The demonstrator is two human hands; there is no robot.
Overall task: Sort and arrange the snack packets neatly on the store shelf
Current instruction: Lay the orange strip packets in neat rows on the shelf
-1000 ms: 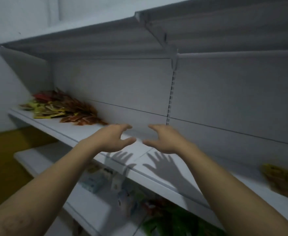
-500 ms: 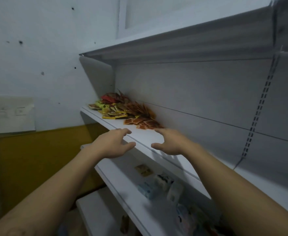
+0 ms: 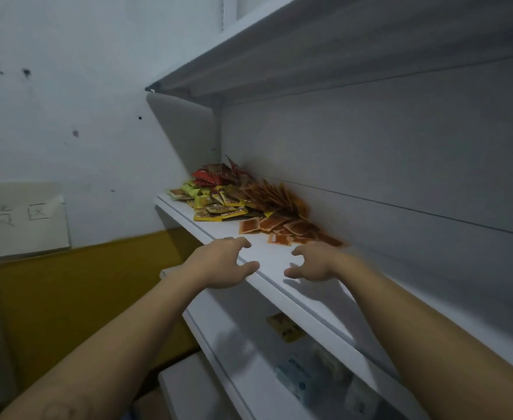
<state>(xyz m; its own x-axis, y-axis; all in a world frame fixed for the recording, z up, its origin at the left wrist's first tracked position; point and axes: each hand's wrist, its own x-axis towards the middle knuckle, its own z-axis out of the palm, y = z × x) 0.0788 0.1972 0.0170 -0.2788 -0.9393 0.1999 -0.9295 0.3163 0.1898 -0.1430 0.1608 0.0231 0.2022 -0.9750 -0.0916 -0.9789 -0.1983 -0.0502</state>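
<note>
at the far left end of the white shelf (image 3: 274,259), against the back panel, the snack packets (image 3: 249,204) lie in a loose unsorted heap; red ones (image 3: 208,177) sit at the far end, yellow ones (image 3: 215,209) spill toward the front edge, and orange ones (image 3: 282,225) fan along the back and trail nearest the hands; the left hand (image 3: 221,262) is over the front edge of the shelf, palm down, its fingers spread and loosely curled, gripping nothing, the thumb close to the front lip, though contact cannot be told; the right hand (image 3: 315,262) is farther in over the shelf surface, palm down, its fingers likewise apart and loosely bent with nothing in them, casting a shadow on the board; its far side is just beside the nearest orange packets, blurred, so whether it touches them cannot be told; the two hands are near each other with bare shelf between; an upper shelf (image 3: 309,56) juts out overhead; on the lower shelf (image 3: 221,353) lie a yellow packet (image 3: 285,327) and pale blue packs (image 3: 297,374), blurred; a paper sign (image 3: 21,216) with handwritten characters hangs on the left wall.
</note>
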